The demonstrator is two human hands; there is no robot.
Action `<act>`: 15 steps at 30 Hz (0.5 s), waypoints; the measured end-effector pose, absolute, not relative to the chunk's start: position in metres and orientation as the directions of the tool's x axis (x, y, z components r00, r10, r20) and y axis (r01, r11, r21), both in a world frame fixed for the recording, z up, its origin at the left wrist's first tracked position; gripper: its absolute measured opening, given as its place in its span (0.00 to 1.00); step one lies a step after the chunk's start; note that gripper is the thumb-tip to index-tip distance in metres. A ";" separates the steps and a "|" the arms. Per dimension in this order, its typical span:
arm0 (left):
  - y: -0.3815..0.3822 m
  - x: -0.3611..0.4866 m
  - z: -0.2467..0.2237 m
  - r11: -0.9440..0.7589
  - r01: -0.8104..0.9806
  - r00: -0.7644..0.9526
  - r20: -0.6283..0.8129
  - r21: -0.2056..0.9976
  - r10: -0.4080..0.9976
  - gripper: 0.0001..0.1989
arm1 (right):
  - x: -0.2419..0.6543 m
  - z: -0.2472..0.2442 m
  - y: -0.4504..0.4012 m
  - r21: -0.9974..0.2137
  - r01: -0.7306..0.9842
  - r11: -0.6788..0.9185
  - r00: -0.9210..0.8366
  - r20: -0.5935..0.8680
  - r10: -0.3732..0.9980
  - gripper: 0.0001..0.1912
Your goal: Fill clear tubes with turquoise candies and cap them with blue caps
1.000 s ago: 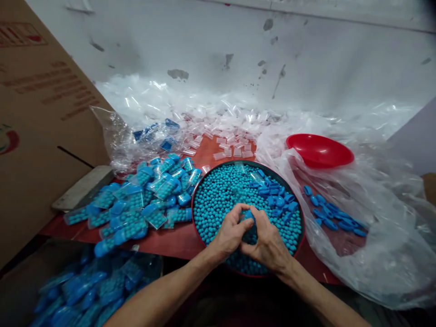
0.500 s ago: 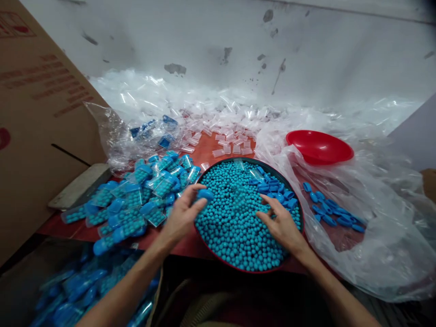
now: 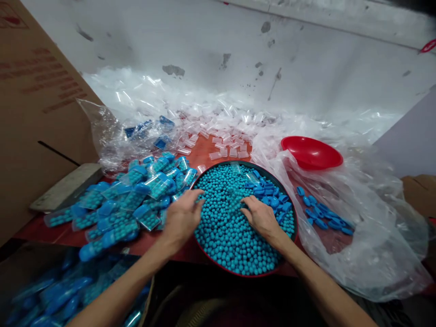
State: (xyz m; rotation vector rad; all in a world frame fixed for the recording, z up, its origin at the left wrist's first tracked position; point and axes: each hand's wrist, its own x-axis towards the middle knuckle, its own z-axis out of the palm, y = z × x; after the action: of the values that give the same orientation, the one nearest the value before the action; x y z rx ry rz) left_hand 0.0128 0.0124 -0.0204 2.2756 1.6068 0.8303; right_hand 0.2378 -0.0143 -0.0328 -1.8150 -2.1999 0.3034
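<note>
A round dark tub with a red rim (image 3: 235, 274) is filled with small turquoise balls (image 3: 235, 240). My left hand (image 3: 182, 215) is at the tub's left edge, thumb and fingers apart, with nothing visible between them. Over the balls, my right hand (image 3: 262, 218) has its thumb and forefinger parted, close to a clear case (image 3: 235, 195) lying among the balls. Loose blue caps (image 3: 272, 190) lie in the tub beyond my right hand. Left of my left hand is a heap of clear ball-filled containers with blue caps (image 3: 150, 215).
A cardboard box (image 3: 41, 113) and a grey block (image 3: 68, 186) stand at the left. Small clear cases (image 3: 221, 145) are scattered behind the tub. To the right are a red bowl (image 3: 311, 154), plastic sheeting (image 3: 384, 268) and more blue caps (image 3: 329, 215). Filled containers (image 3: 61, 290) lie below the table edge.
The blue-capped container no longer shows in my left fingers; that hand has drawn back left and down. My right hand has shifted left over the balls. The view has turned slightly.
</note>
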 end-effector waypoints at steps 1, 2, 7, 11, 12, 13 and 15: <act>0.009 0.032 -0.024 -0.401 0.769 0.331 0.226 0.498 0.916 0.13 | 0.238 -0.034 -0.015 -0.349 0.919 0.181 -0.166 0.072 0.983 0.10; 0.007 0.049 -0.027 -0.415 0.758 0.391 0.158 0.503 0.907 0.13 | 0.239 -0.036 -0.015 -0.375 0.911 0.172 -0.159 0.066 0.985 0.10; 0.014 0.096 -0.042 -0.410 0.783 0.498 -0.076 0.468 0.864 0.13 | 0.245 -0.043 -0.017 -0.441 0.886 0.143 -0.157 0.004 0.988 0.08; 0.023 0.097 -0.047 -0.422 0.776 0.527 -0.113 0.468 0.842 0.11 | 0.249 -0.042 -0.018 -0.476 0.860 0.184 -0.217 -0.015 0.976 0.07; 0.024 0.096 -0.048 -0.428 0.772 0.536 -0.120 0.470 0.835 0.11 | 0.250 -0.042 -0.018 -0.480 0.853 0.206 -0.242 -0.014 0.970 0.07; 0.026 0.095 -0.049 -0.433 0.765 0.546 -0.125 0.476 0.828 0.11 | 0.251 -0.041 -0.019 -0.478 0.848 0.227 -0.266 -0.012 0.964 0.08; 0.028 0.092 -0.051 -0.425 0.738 0.562 -0.130 0.524 0.817 0.11 | 0.253 -0.039 -0.021 -0.461 0.847 0.263 -0.303 -0.012 0.953 0.10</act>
State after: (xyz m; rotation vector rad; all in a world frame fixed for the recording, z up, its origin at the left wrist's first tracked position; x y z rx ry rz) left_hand 0.0918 0.0279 -0.0508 2.2640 1.2451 0.1946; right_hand 0.2526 -0.0209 -0.0394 -1.6645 -2.2685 0.5653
